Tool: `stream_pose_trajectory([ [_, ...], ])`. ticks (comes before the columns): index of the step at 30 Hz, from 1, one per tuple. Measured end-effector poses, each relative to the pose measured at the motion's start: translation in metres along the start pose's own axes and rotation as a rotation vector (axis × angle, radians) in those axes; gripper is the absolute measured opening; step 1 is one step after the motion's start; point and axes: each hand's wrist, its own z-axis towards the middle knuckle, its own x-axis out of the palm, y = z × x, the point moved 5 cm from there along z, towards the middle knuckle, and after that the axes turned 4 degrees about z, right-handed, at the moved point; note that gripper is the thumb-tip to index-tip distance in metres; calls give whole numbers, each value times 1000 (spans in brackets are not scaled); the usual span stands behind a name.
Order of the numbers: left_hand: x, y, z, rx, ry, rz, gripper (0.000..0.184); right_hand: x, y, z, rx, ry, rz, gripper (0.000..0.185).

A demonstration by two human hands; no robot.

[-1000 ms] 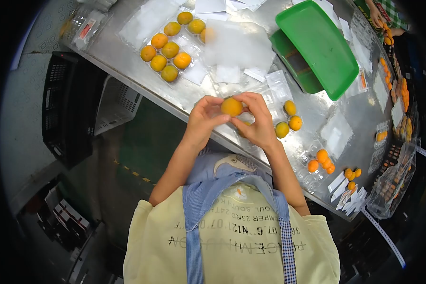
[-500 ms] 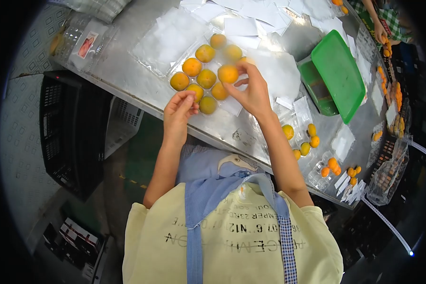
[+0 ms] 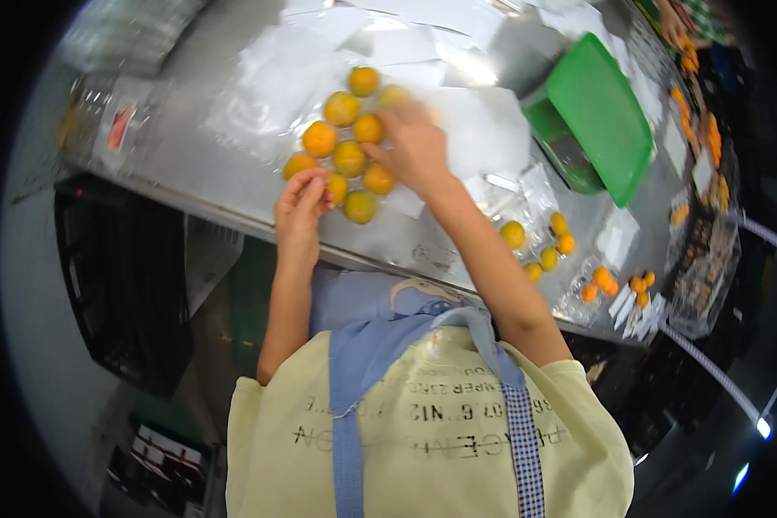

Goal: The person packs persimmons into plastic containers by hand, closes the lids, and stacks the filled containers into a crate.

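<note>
Several orange-yellow citrus fruits (image 3: 350,159) sit in rows in a clear plastic tray on the metal table, a few with a greenish tint. My left hand (image 3: 300,211) is at the near left corner, thumb and fingers pinched together beside a fruit (image 3: 336,188). What lies between those fingertips is hidden. My right hand (image 3: 416,148) reaches over the tray's right side, its thumb close to another fruit (image 3: 369,128). Motion blurs its fingers, and whether they still grip that fruit is unclear.
A green bin with a tilted lid (image 3: 603,121) stands at right. White sheets (image 3: 479,129) cover much of the metal table (image 3: 207,164). More fruits (image 3: 513,234) lie near the right edge. A black crate (image 3: 121,285) stands below left. Another person's hand (image 3: 670,26) is at top right.
My right hand has lowered the fruit it held above the tray into the row. My left hand keeps its place at the corner. The whole view has shifted slightly.
</note>
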Motion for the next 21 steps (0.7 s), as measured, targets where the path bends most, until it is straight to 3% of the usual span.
stream_pose_trajectory([
  [4,14,-6,0,1,23,77,17,-39,-2,-21,73,-105,200,36],
  [7,17,-5,2,4,39,116,16,-77,-31,-68,123,-156,147,35],
  [12,20,-1,5,-9,66,146,15,-135,-91,-174,469,-94,-149,42],
  [16,34,3,7,-37,69,178,16,-136,-102,-218,532,13,-256,49],
  [21,46,3,4,-13,114,190,17,-143,-102,-220,483,-75,-206,47],
])
